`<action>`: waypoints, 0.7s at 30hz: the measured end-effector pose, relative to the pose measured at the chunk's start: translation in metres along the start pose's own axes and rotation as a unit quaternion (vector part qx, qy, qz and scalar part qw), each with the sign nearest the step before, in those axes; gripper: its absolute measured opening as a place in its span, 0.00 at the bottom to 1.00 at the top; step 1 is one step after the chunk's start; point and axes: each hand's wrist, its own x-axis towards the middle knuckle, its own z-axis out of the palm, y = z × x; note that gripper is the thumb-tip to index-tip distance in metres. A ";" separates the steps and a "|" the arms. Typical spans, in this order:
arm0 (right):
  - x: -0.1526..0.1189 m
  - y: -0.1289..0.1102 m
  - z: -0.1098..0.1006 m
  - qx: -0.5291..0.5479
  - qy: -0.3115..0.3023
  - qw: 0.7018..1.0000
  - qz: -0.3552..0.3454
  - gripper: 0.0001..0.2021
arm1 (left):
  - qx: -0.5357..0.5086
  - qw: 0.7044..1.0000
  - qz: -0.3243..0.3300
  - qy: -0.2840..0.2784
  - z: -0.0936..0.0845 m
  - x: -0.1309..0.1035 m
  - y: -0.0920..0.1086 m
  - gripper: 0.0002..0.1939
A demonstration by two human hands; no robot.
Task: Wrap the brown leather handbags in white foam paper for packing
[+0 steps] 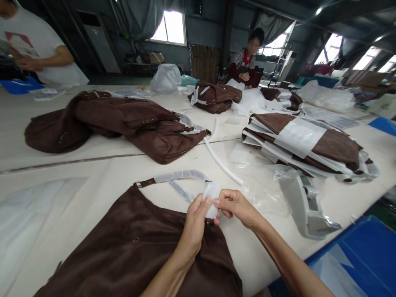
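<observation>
A dark brown handbag [145,243] lies flat on the white table [102,173] in front of me. Its strap [181,176] arches away from me, covered in thin white wrapping. A piece of white foam sheet [212,189] sits around the strap's right end, hiding what is under it. My left hand [196,212] is closed on this foam sheet, thumb on top. My right hand [232,205] pinches the sheet's right side between thumb and fingers.
More brown bags [123,119] lie at the back left, and a stack of wrapped bags [305,142] at the right. A grey tape dispenser [305,202] stands by the right edge, above a blue bin [361,251]. Two people work across the table.
</observation>
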 end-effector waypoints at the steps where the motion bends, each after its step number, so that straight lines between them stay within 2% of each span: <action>1: 0.000 0.000 0.000 0.003 -0.004 1.000 0.000 0.22 | -0.008 1.000 -0.001 0.011 0.000 0.000 0.000 0.20; 4: 0.001 -0.004 0.000 0.003 -0.011 1.000 0.004 0.22 | -0.012 1.000 0.002 0.024 -0.001 -0.001 -0.001 0.22; 8: -0.001 -0.008 -0.011 -0.016 -0.043 0.999 0.018 0.20 | 0.015 1.000 0.004 -0.016 -0.001 -0.001 0.001 0.19; 12: -0.004 -0.008 -0.021 -0.009 -0.083 0.996 0.042 0.17 | -0.006 1.000 -0.008 -0.008 0.001 -0.003 0.007 0.18; 17: 0.003 -0.002 -0.011 0.014 -0.070 0.997 0.018 0.17 | -0.040 0.999 -0.033 0.007 -0.001 -0.001 0.006 0.18; 21: 0.008 0.004 -0.001 0.042 -0.066 0.997 -0.018 0.17 | -0.058 0.997 -0.044 -0.010 -0.007 0.004 -0.002 0.17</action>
